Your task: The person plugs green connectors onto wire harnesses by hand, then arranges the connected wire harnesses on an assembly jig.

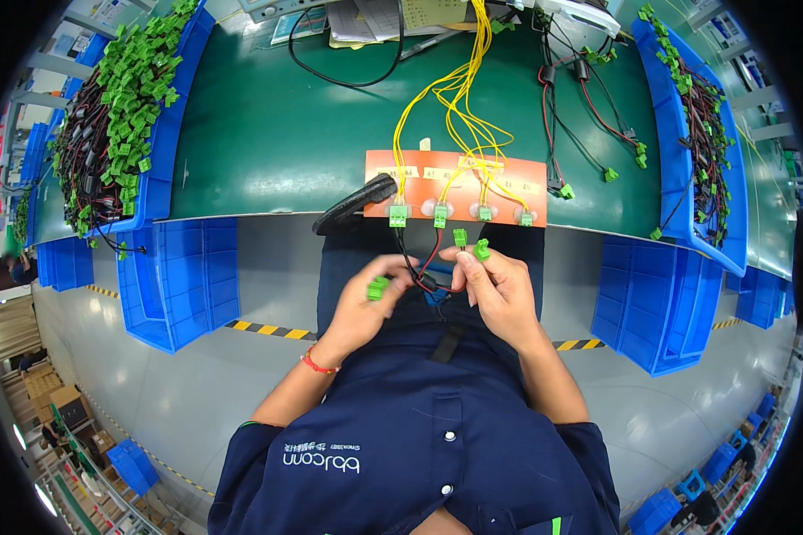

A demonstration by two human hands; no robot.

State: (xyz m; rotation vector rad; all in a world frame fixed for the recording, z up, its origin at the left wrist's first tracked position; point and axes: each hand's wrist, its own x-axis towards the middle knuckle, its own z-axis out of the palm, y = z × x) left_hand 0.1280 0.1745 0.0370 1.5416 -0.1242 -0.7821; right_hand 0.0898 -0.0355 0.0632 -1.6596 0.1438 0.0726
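Observation:
An orange board (379, 183) lies at the front edge of the green table, with a row of green terminal connectors (398, 216) along its near side. Black and red wires (434, 252) hang from the left two connectors down between my hands. My left hand (364, 308), slightly blurred, is closed around a green connector plug (377, 288) and is close to the wires. Between the thumb and fingers of my right hand (501, 290) are two green plugs, one upright (459, 237) and one tilted (482, 250), just below the board. A dark ferrite-like lump (427, 283) sits on the cable between both hands.
Yellow wires (455, 94) run from the back to the board. A black padded strip (355, 203) juts over the table edge. Blue bins of cables stand left (177, 116) and right (678, 134). Loose cables (555, 125) lie back right; papers (366, 22) lie behind.

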